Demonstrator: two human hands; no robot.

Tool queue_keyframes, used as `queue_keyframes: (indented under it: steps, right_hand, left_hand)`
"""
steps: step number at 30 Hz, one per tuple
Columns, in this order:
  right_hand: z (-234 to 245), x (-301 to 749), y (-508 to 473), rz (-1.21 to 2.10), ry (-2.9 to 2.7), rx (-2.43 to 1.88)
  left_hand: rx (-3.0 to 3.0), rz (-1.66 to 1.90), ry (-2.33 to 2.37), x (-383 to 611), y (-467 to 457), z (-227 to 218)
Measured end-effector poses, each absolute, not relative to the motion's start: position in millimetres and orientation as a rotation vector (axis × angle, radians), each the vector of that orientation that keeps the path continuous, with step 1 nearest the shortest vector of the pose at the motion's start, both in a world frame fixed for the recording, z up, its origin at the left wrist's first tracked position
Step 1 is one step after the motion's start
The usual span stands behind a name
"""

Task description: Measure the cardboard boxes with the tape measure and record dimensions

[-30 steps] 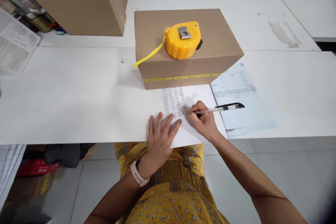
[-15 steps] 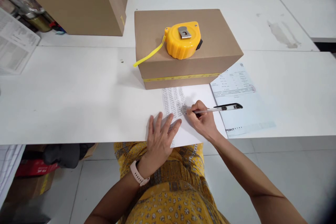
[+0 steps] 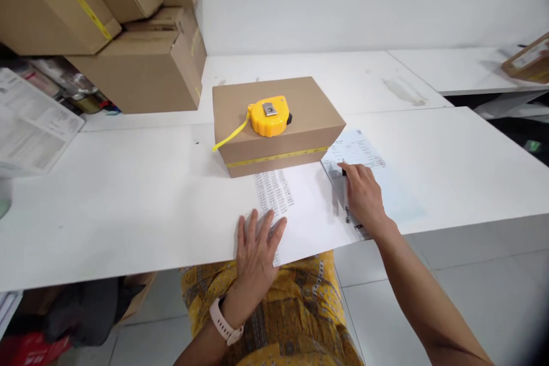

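Rests the left hand [image 3: 257, 257] on the written sheet [image 3: 309, 206] with fingers apart; seemingly pinches the pen [image 3: 346, 197] over the blue document [image 3: 397, 197] in the right hand [image 3: 366, 197]'s fingers. Could, through a loose grasp, drop it and mark the document. Meets, past the sheet, a blocking carton [image 3: 313, 126] under a tape measure [image 3: 271, 120], then stacked cartons [image 3: 141, 71] on the desk [image 3: 128, 200].

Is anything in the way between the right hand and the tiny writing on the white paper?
Nothing visible stands between the right hand, which holds the pen, and the writing. The left hand covers some of its lower part, though.
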State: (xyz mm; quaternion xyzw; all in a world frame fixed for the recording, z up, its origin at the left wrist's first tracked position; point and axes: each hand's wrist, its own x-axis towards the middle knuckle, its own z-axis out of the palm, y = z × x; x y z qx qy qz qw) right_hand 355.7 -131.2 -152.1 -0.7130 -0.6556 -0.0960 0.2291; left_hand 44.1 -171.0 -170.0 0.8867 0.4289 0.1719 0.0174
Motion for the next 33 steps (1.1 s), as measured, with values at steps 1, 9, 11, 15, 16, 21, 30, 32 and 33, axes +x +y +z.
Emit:
queue_keyframes:
  steps: [1,9,11,15,16,21,30,32,33]
  right_hand:
    - [-155.8,361.1,-129.6,-0.27,-1.821,-1.987]
    - [-176.6,364.3,-126.6,-0.213,-1.635,-1.923]
    - [-176.9,365.7,-126.5,-0.188,-1.606,-1.917]
    - [-177.9,368.9,-124.7,-0.139,-1.529,-1.891]
    - [-178.5,369.5,-124.3,-0.13,-1.504,-1.886]
    - [-171.7,368.5,-127.1,-0.161,-1.345,-1.822]
    - [-44.9,311.8,-123.4,0.501,-1.221,-1.344]
    - [-18.4,297.6,-113.7,0.904,-1.239,-1.218]
    - [-9.0,291.4,-109.3,1.034,-1.244,-1.184]
  left_hand:
    - [2.754,0.552,1.321,42.8,-171.1,-171.0]
    - [2.533,0.874,1.001,22.5,-130.9,-86.9]
    - [2.557,1.1,0.958,29.9,-102.4,-52.8]
    - [2.581,1.261,1.077,65.0,-35.9,-17.5]
    - [2.567,1.209,1.125,74.9,-20.9,-15.7]
    - [2.313,1.086,1.283,102.1,18.7,-15.3]
    - [1.55,0.886,0.755,85.8,-25.6,28.0]
    - [1.559,0.815,0.781,85.0,-33.2,32.8]
    - [1.575,0.787,0.8,84.4,-35.7,33.6]
